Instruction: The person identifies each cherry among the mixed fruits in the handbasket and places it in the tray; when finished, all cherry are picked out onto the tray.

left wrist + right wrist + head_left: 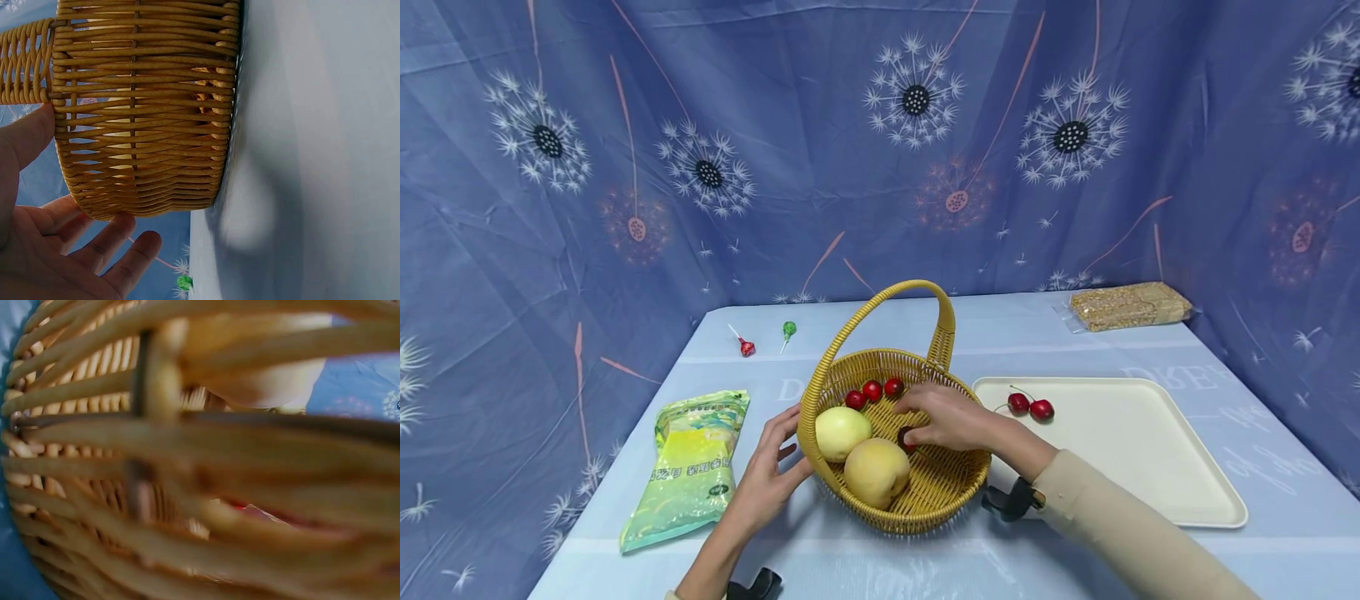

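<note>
A yellow wicker basket (917,523) with a tall arched handle stands mid-table. My left hand (772,475) touches its left outer side; in the left wrist view the thumb (34,134) meets the rim by the handle base, fingers loosely extended along the weave. Inside the basket my right hand (951,417) reaches down, its thumb overlapping a dark cherry (902,432); a gap shows between thumb and forefinger. Three red cherries (872,390) lie by the back wall. A pale green-yellow fruit (842,432) and a peach-like yellow fruit (877,472) fill the left part. Blurred weave hides the right hand in its wrist view.
A cream tray (1127,450) on the right bears two stemmed cherries (1041,410). Behind it lies a clear-wrapped snack pack (1131,306). Leftward are a green-yellow bag (688,467), a red lollipop (747,347) and a green lollipop (789,329).
</note>
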A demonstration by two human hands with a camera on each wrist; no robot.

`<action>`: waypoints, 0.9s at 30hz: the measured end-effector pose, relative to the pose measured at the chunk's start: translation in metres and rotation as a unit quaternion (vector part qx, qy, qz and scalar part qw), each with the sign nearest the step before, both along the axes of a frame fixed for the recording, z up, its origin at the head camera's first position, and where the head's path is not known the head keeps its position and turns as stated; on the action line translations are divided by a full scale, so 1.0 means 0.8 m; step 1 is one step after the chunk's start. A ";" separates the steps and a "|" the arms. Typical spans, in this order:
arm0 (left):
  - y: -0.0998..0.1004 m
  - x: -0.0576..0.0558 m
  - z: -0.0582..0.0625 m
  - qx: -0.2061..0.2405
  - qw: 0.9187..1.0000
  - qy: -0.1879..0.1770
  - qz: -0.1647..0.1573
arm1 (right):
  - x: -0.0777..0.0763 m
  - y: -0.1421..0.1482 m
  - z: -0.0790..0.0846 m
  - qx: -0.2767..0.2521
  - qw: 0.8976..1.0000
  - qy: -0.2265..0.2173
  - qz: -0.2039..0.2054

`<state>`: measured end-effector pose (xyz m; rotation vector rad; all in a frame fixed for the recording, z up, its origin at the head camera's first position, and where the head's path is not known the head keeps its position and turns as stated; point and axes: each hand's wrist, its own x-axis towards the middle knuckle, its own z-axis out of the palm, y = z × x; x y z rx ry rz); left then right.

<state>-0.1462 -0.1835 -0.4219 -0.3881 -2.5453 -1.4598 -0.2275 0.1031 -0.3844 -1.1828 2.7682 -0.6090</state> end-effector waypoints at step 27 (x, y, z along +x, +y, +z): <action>-0.001 -0.001 -0.002 0.001 1.000 -0.004 -0.002 | -0.007 -0.012 -0.025 0.078 0.997 0.001 0.024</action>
